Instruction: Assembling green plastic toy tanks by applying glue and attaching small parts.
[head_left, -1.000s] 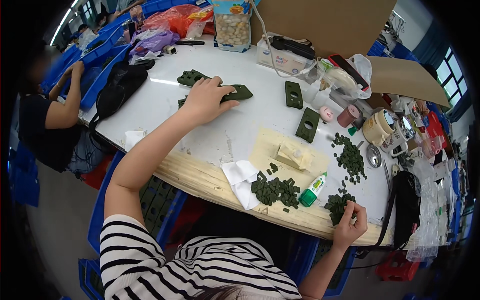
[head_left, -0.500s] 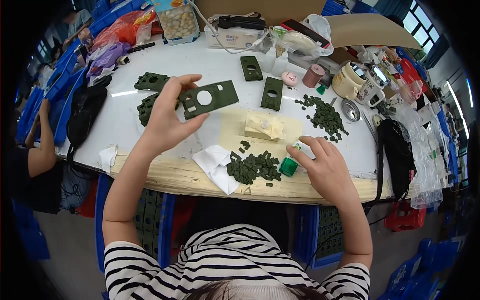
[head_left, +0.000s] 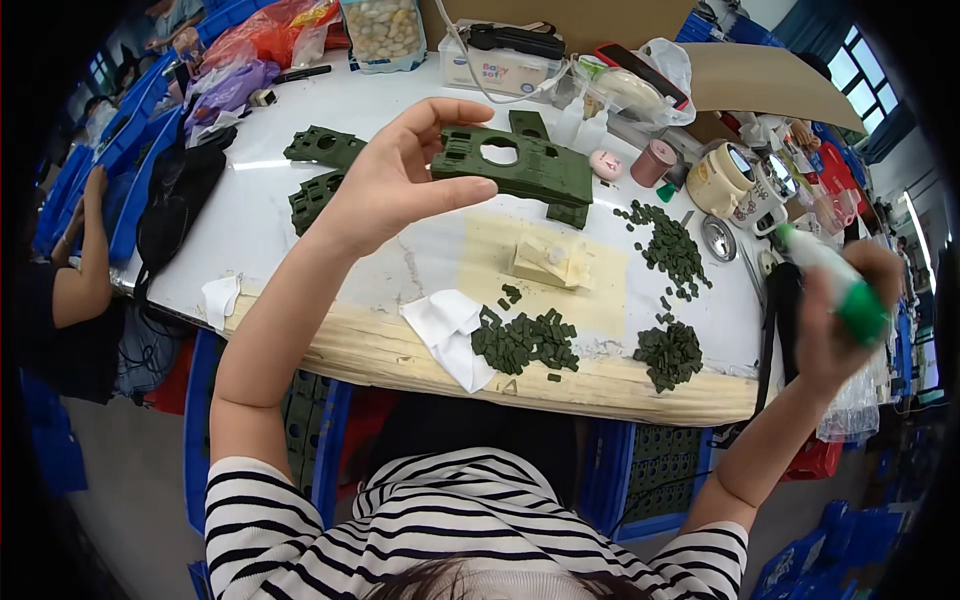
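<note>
My left hand is raised over the table, thumb and fingers closed on one end of a dark green plastic toy tank hull with a round hole through it. Off to the right, my right hand, smeared by motion, grips a small white and green bottle, its white part toward the upper left. Two similar green hulls lie beyond my left forearm, partly covered by it. Others behind the held hull are mostly hidden. Small green pieces form a pile near the front edge.
More small green pieces lie in piles at the right and front right. A cream block sits mid-table, with a white cloth nearer me. Mugs, a metal dish and a black bag line the right side.
My right hand has lifted the bottle off to the right, uncovering a pile of small green pieces. The hull in my left hand has turned and now appears further right.
</note>
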